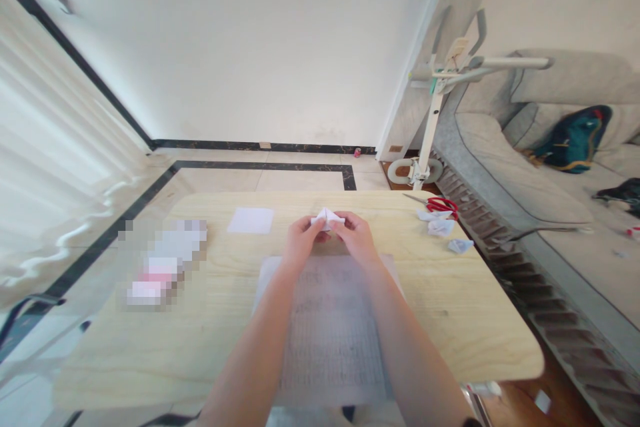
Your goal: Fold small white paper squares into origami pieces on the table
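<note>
Between my two hands is a piece of folded white paper [327, 216], with a pointed peak at its top and flaps out to the sides. My left hand [302, 240] pinches its left side, thumb on the near face. On the right side my right hand [354, 237] grips it the same way. The fingers behind the paper are mostly hidden. Both hands are above the far edge of a printed sheet [333, 333] that lies on the wooden table [215, 340]. A flat white paper square [251, 220] lies to the left of my hands.
Red-handled scissors [442, 206] lie at the table's far right, beside several folded white paper pieces [440, 227]. A blurred-out white and pink object [167, 263] is on the left. Beyond the table stand exercise equipment [427, 127] and a grey sofa [545, 193].
</note>
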### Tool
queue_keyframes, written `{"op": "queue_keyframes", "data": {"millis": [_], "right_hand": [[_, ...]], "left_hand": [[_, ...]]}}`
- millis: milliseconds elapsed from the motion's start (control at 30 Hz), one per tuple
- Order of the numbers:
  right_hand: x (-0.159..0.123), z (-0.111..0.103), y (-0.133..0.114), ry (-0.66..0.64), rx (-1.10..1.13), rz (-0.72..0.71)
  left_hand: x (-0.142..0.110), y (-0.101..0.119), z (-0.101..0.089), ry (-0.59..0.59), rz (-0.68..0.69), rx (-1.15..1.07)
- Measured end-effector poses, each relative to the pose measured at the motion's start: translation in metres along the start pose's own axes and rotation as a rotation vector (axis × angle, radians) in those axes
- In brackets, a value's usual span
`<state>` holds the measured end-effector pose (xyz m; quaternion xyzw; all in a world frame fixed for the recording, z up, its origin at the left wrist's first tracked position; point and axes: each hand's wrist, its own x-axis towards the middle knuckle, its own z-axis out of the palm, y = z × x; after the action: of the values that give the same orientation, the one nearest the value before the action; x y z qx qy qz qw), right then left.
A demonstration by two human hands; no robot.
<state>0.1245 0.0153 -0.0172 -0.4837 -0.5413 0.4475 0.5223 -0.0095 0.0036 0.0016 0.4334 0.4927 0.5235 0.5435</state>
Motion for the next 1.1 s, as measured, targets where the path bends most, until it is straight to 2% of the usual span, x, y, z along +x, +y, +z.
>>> {"op": "queue_keyframes", "data": {"millis": [233,400,633,800,1100], "right_hand": [[-0.002,-0.001,-0.008,0.024,-0.058,-0.003],[-0.002,0.0,-0.007,0.062,-0.083,-0.005],[-0.002,0.0,-0.01,0.017,-0.025,0.002],[-0.002,-0.001,-0.01,0.033,-0.009,-0.007],[-0.003,-0.002,-0.011,0.058,-0.01,-0.009]], "left_hand": [[0.0,-0.003,0.0,-0.078,0.003,-0.012],[-0.001,-0.003,0.001,-0.066,-0.017,0.009],[0.002,-0.006,0.0,-0.042,0.004,0.01],[0.002,-0.006,0.0,-0.042,-0.009,0.005],[0.0,-0.006,0.0,-0.103,0.002,-0.005]]}}
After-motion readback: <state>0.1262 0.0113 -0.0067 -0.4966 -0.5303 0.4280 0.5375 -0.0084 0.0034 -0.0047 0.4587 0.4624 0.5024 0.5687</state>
